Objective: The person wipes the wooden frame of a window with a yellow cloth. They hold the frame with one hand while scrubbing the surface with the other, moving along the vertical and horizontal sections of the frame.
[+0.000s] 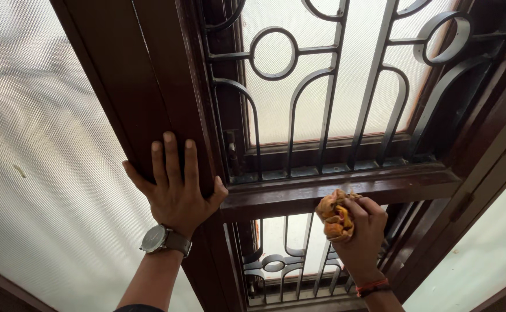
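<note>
Head view: two hands, one crumpled orange-yellow cloth, two dark curled iron window grilles. The right hand bunches the cloth inside curled fingers (against the brown wooden crossbar). The left hand, wearing one wristwatch, lies spread flat on the brown wooden frame post, holding nothing.

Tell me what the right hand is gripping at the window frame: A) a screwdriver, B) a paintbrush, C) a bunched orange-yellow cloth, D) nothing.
C: the right hand is closed around a crumpled orange-yellow cloth held against the wooden crossbar, while the left hand lies flat on the upright frame.
</note>
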